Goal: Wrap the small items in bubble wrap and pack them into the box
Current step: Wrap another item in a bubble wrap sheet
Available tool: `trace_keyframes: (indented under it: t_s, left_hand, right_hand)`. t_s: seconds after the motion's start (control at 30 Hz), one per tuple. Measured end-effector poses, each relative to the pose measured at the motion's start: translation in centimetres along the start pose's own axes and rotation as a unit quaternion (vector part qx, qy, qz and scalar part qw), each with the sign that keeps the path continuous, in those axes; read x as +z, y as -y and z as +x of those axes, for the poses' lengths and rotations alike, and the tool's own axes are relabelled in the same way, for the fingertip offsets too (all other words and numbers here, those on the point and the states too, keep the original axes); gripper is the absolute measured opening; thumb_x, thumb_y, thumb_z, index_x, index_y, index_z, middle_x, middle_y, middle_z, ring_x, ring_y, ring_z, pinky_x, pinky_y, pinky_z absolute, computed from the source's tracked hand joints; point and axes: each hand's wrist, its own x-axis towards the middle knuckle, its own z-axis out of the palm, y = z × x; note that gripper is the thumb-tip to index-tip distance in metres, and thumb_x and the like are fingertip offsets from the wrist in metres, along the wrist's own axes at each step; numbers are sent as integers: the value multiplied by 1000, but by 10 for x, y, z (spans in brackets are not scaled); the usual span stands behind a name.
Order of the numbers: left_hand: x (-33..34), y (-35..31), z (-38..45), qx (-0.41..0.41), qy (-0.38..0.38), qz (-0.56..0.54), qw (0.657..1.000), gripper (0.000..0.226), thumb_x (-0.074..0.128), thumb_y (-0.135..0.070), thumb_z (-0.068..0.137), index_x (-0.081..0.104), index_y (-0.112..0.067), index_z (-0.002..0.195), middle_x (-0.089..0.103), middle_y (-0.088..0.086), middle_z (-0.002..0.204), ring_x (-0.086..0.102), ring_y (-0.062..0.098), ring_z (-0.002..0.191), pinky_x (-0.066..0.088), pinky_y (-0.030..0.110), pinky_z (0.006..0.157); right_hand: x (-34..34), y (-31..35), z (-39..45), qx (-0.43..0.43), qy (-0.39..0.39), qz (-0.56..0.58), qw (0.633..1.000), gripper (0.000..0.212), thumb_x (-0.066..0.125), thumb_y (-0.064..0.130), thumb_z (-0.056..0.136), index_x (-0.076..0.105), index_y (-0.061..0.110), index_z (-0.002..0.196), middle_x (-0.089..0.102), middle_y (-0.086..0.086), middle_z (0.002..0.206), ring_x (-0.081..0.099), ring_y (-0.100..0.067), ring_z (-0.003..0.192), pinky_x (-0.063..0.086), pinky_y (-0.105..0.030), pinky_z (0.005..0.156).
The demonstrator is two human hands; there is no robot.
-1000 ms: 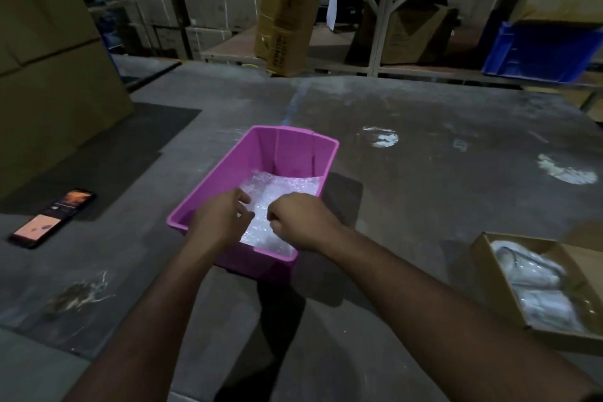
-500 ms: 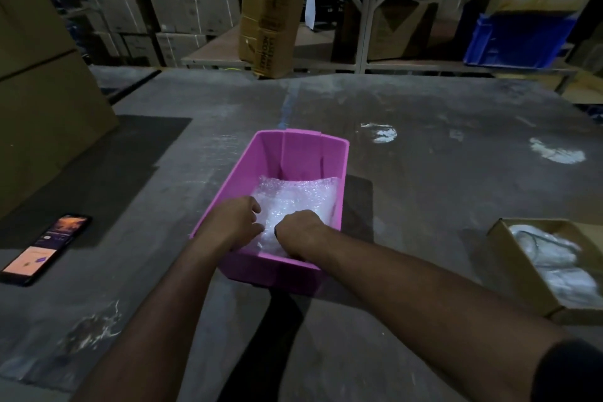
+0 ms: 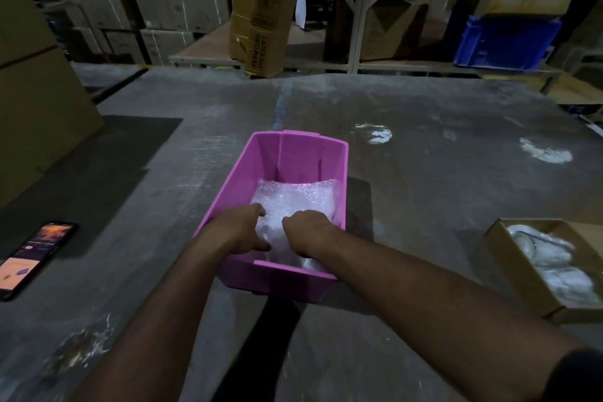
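Note:
A pink plastic bin sits on the grey floor in front of me, holding a bundle of bubble wrap. Both my hands reach into its near end. My left hand curls its fingers around the left side of the bubble wrap. My right hand grips the wrap on the right, its fingertips hidden below the bin's near rim. What lies inside the wrap cannot be made out. A cardboard box at the right edge holds clear-wrapped items.
A lit phone lies on the floor at the left. Large cardboard cartons stand far left, a tall carton leans at the back, and a blue crate rests on a low rack shelf.
Both hands have pushed lower into the pink bin, pressing the bubble wrap down. The view has shifted, so the bin now sits more square in front of me.

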Motion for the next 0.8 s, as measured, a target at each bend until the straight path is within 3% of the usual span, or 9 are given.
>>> trace_keyframes:
  t_s: [0.13,0.33,0.47,0.57,0.63,0.7,0.8]
  left_hand:
    - [-1,-3,1,0,-8,-17,1000,91,86,-40,77,37,-21,152,49,5,153,53,27,132,45,34,105]
    - [-4,-4,3,-19,-71,-48,996,97,85,-35,80,29,-15,157,50,11,152,52,30,133,43,34,105]
    - [-3,-3,6,-9,-126,-115,985,110,87,-25,77,17,-17,161,37,10,160,40,30,143,36,40,116]
    - [-7,-8,6,-15,-177,-154,972,111,84,-25,82,7,-17,162,26,8,166,32,29,149,33,43,118]
    - [-13,-11,5,-17,-203,-206,957,107,84,-25,81,13,-19,161,45,8,155,47,31,138,42,43,110]
    - [-21,-14,1,-21,-220,-258,941,101,84,-24,81,20,-21,159,64,4,126,62,31,116,51,41,96]
    - [-32,-15,-5,-16,-237,-291,927,87,83,-25,83,31,-24,153,65,-4,95,68,23,88,59,47,82]
  right_hand:
    - [-5,-3,-4,9,-11,24,1000,29,61,-3,85,62,7,112,66,-10,109,66,-27,99,48,-33,69]
    - [-11,-11,-10,38,-176,81,980,23,61,-5,81,71,11,95,69,-8,97,67,-29,90,44,-32,64]
    - [-15,-19,-13,26,-300,163,939,18,62,5,84,75,17,89,69,-3,94,65,-24,91,54,-38,75]
    - [-26,-30,-26,10,-345,284,895,9,68,18,89,75,23,90,67,2,101,60,-17,97,49,-34,83]
    - [-32,-37,-36,-1,-346,377,859,6,69,20,89,74,24,89,63,8,100,55,-10,98,41,-24,79]
    - [-34,-43,-42,-12,-338,458,822,5,70,19,89,73,23,89,61,13,97,54,-5,97,40,-18,80]
    - [-33,-52,-45,8,-347,539,768,5,73,20,87,70,23,86,62,7,105,58,-6,104,47,-30,93]
